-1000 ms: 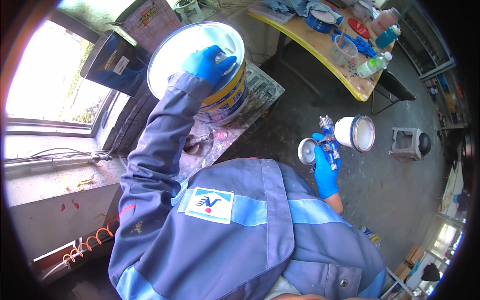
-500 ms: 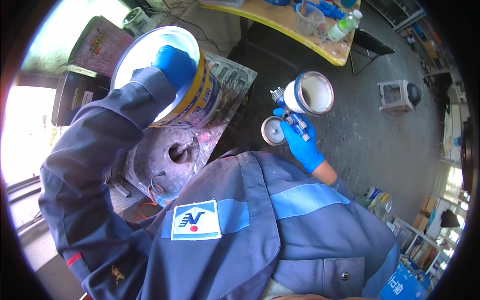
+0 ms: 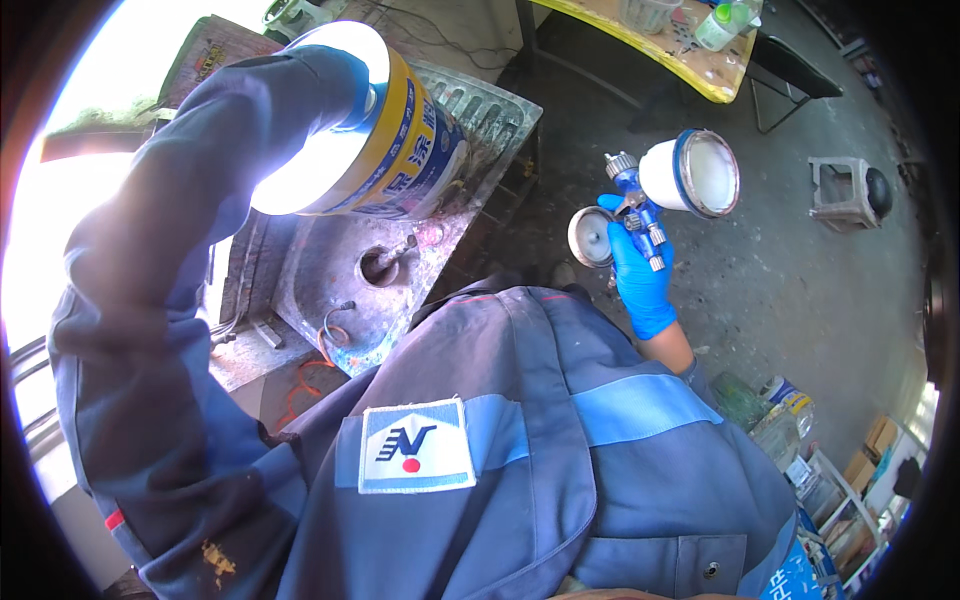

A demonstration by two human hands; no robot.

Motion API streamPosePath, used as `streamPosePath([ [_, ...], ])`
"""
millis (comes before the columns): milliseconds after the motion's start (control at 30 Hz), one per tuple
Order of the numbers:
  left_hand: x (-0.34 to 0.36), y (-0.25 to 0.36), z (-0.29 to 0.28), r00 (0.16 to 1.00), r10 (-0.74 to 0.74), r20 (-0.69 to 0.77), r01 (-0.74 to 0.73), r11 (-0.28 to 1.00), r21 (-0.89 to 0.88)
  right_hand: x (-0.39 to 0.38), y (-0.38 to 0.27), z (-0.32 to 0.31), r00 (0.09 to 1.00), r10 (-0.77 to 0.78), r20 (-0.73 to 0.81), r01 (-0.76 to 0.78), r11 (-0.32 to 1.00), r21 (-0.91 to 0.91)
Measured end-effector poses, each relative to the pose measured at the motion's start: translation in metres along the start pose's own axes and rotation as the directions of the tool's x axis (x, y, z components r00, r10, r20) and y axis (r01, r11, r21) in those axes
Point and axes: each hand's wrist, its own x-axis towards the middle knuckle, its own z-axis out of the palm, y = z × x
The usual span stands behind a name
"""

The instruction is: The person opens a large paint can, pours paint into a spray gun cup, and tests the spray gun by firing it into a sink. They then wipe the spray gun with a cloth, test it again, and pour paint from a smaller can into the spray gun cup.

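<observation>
At the upper left, my left hand point(image 3: 356, 85) reaches into a large white bucket point(image 3: 425, 150) with a yellow and blue wrapper. Sleeve and glare leave only a bit of its blue glove showing, and the fingers are hidden. The bucket leans with its mouth toward me, over the stained sink unit point(image 3: 330, 240). On the right, my blue-gloved right hand point(image 3: 642, 285) is closed around a blue spray gun point(image 3: 640, 210). The gun's white paint cup point(image 3: 690, 175) is uncovered and tilted, its pale inside showing. A round cup lid point(image 3: 592, 237) sits by the same hand's fingers.
The sink has a drain hole point(image 3: 378, 266) and a ridged drainboard point(image 3: 490, 105). A yellow-edged table point(image 3: 690, 65) holds a tub and a bottle point(image 3: 722, 28). Farther right stand a folding chair point(image 3: 790, 75) and a stool point(image 3: 840, 190). Jugs point(image 3: 785, 420) lie at lower right.
My left hand has gone deeper into the bucket, hiding most of its glove. My right hand, spray gun and lid appear farther right, and the whole view has shifted.
</observation>
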Motion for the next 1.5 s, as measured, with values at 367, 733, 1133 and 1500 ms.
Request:
streamPosePath([
  [367, -0.042, -0.029, 0.046, 0.947, -0.083, -0.309, -0.245, 0.434, -0.867, -0.004, -0.002, -0.008, 0.998, 0.054, 0.013, -0.053, 0.995, -0.081],
  [733, -0.034, 0.009, 0.056, 0.898, -0.297, -0.325, -0.319, 0.071, -0.945, 0.002, -0.018, 0.029, 0.995, 0.067, 0.071, -0.060, 0.993, -0.099],
  [1133, -0.039, 0.039, 0.051, 0.738, -0.585, -0.338, -0.114, 0.386, -0.916, 0.004, -0.011, 0.050, 0.994, 0.038, 0.098, -0.025, 0.992, -0.122],
  [1500, -0.052, 0.016, 0.045, 0.797, -0.373, -0.475, -0.252, 0.511, -0.822, 0.002, -0.013, 0.048, 0.987, 0.036, 0.155, -0.035, 0.999, -0.009],
])
